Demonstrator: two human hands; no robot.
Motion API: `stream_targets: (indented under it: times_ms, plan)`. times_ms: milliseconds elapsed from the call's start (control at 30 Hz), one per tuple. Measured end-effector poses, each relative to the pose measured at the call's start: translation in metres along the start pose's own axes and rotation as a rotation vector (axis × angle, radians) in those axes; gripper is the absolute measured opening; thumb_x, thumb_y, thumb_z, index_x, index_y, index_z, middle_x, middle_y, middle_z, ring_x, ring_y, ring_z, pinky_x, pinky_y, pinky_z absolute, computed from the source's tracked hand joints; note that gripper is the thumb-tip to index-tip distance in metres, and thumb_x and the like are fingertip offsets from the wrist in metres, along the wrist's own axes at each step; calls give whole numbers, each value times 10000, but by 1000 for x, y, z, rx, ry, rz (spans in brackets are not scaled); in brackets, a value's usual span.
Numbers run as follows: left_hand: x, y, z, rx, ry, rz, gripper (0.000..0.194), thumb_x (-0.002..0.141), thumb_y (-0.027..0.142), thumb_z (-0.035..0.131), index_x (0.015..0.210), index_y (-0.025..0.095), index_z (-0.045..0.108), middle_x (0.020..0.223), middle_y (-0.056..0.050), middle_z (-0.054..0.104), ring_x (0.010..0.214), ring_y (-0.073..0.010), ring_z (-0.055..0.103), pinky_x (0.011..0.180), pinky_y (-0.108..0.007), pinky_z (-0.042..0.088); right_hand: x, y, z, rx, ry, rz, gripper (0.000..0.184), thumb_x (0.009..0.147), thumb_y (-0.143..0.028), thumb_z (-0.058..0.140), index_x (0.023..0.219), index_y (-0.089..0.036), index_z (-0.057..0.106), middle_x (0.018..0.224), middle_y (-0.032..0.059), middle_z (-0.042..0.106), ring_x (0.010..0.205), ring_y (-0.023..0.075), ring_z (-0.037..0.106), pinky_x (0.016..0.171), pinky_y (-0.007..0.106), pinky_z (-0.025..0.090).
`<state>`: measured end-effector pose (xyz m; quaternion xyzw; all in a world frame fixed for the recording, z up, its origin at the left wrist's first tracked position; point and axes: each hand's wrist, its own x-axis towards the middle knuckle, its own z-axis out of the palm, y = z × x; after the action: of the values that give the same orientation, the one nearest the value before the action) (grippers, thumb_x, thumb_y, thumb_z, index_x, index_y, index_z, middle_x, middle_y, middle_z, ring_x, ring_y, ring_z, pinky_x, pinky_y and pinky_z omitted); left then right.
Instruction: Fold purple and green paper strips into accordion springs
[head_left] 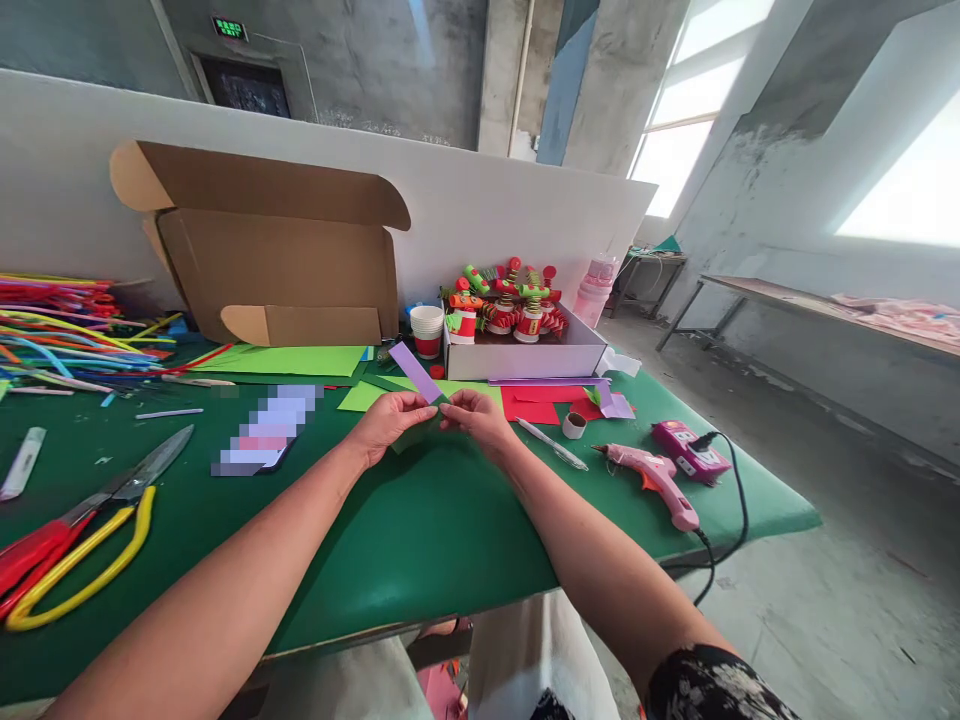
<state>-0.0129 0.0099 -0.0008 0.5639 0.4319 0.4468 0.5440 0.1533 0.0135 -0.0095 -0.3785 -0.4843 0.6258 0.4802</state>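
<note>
My left hand (388,425) and my right hand (476,415) meet over the middle of the green table, fingertips pinched close together. Between them is a purple paper strip (414,371), slanting up and to the left. A narrow dark green paper strip (443,398) crosses its lower end at my fingertips, partly hidden by the fingers. Beyond my hands lie light green paper sheets (361,397). Red paper pieces (534,410) and a white pen (553,444) are just right of my right hand.
Scissors (112,520) and a phone (266,430) lie left. A pink glue gun (652,475), its cord, and a pink power box (690,450) sit right. At the back stand an open cardboard box (277,260), paper cups (427,330), and a white box (525,360) of paper figures.
</note>
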Motion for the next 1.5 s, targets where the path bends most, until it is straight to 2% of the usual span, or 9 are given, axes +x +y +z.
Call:
stream_targets:
  times_ms: [300, 367, 500, 567, 733, 800, 1100, 1300, 1500]
  plan:
    - [3, -1, 0, 255, 10, 127, 312, 598, 495, 730, 578, 191, 659, 588, 2, 600, 596, -158, 484, 588, -265, 361, 2, -2, -4, -67, -9, 27, 329, 503, -330, 884, 625, -160, 629, 527, -49, 611, 480, 76, 548, 563, 235, 505]
    - [4, 1, -2, 320, 121, 193, 272, 653, 467, 686, 595, 204, 655, 619, -13, 622, 623, -178, 503, 609, -275, 376, 3, -1, -5, -37, 38, 11, 307, 525, -317, 873, 629, -165, 628, 521, -53, 600, 487, 77, 544, 587, 241, 518]
    - [4, 4, -11, 450, 550, 399, 184, 748, 387, 610, 676, 219, 624, 750, -34, 632, 710, -193, 529, 691, -289, 398, 6, -2, -10, 211, 205, -39, 338, 546, -291, 872, 632, -191, 561, 532, -66, 583, 510, 80, 564, 727, 294, 569]
    - [5, 3, -13, 416, 604, 393, 179, 763, 388, 603, 702, 220, 599, 738, -21, 609, 697, -182, 523, 677, -282, 400, 7, -3, -11, 338, 244, -54, 379, 546, -265, 878, 627, -203, 513, 597, -46, 627, 557, 95, 605, 792, 323, 573]
    - [3, -1, 2, 100, 238, 184, 367, 641, 514, 740, 764, 190, 619, 693, 2, 603, 648, -157, 527, 624, -268, 426, 6, 0, -5, 368, 191, -15, 330, 529, -257, 891, 619, -187, 581, 544, -63, 572, 542, 86, 571, 792, 307, 556]
    - [1, 0, 10, 38, 160, 160, 429, 577, 535, 791, 757, 184, 623, 679, 8, 605, 640, -151, 527, 619, -265, 432, 4, 3, 0, 319, 157, -1, 326, 501, -301, 902, 630, -170, 632, 540, -58, 576, 543, 86, 565, 772, 299, 549]
    - [-5, 6, 12, 53, 171, 148, 375, 601, 496, 769, 547, 187, 565, 540, 21, 535, 574, -139, 486, 606, -281, 406, 0, 6, 8, 161, 149, -23, 376, 463, -403, 891, 608, -176, 628, 557, -38, 620, 575, 115, 606, 732, 306, 532]
    - [-6, 6, 18, -73, 130, 127, 381, 565, 492, 806, 699, 178, 637, 612, 25, 591, 577, -135, 507, 591, -275, 410, 1, 6, 11, 117, 230, -92, 354, 486, -416, 868, 598, -186, 623, 577, -18, 634, 615, 142, 615, 710, 314, 524]
    - [-3, 0, 20, -162, 168, 86, 403, 532, 488, 834, 630, 172, 604, 576, 32, 568, 548, -117, 494, 550, -259, 386, 1, 7, 14, 86, 242, -117, 296, 518, -397, 844, 606, -186, 657, 588, -13, 653, 626, 154, 629, 713, 314, 521]
